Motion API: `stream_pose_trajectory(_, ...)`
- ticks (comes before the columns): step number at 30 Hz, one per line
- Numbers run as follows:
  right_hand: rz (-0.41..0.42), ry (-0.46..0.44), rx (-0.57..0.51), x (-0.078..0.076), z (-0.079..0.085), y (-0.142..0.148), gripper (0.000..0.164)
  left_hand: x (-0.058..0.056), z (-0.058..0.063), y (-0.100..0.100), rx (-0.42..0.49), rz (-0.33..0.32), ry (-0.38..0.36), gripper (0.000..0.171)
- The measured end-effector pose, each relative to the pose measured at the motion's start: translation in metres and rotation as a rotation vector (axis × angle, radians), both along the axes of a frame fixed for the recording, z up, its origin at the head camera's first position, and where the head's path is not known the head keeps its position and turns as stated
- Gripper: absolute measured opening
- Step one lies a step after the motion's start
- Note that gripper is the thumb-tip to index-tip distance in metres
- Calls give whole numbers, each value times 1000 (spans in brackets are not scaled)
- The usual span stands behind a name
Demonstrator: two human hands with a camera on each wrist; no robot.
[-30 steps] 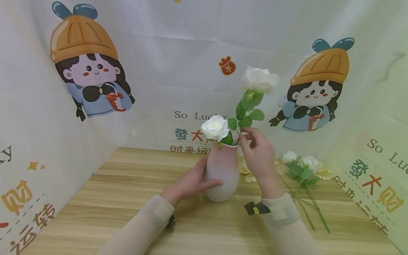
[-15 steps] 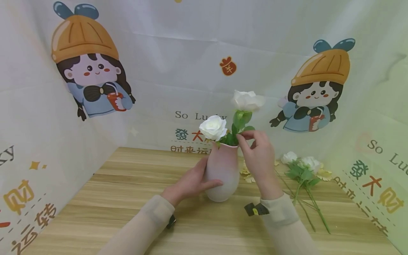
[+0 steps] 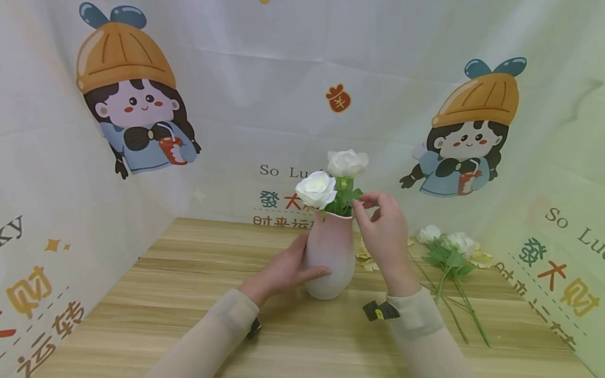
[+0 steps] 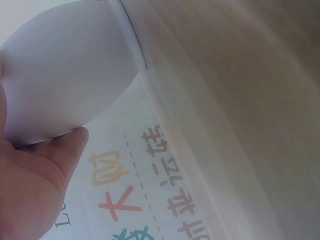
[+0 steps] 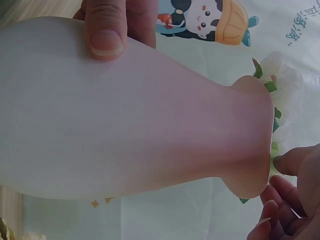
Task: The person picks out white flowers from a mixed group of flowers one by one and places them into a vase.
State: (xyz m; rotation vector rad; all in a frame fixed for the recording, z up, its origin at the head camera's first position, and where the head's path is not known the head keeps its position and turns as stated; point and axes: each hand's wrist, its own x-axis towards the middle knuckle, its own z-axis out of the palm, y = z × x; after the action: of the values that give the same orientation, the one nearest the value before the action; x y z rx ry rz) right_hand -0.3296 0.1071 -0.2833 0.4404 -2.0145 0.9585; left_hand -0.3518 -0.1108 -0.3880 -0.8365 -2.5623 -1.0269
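Note:
A tall vase, pink at the neck and white below, stands on the wooden table in the head view. My left hand grips its left side, thumb across the front; the left wrist view shows those fingers against its white body. Two white roses rise from the mouth: a front rose leaning left and a back rose standing behind it. At the right of the rim, my right hand pinches the back rose low among its leaves. In the right wrist view, its thumb lies right at the rim.
More white roses lie on the table to the right, their green stems pointing toward the front. Pale yellow flowers lie behind the right wrist. Printed cloth hangs around the table's back and sides.
The back rose has sunk deeper into the vase and swung left, toward the front rose. My right hand has stayed by the rim, and the left hand keeps its grip on the vase.

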Motion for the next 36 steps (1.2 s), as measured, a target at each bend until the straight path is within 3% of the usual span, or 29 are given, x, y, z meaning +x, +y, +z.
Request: stream_pose_trajectory(36, 36, 84, 8, 0, 2, 11, 13, 1, 1, 0, 6, -2, -23, 101)
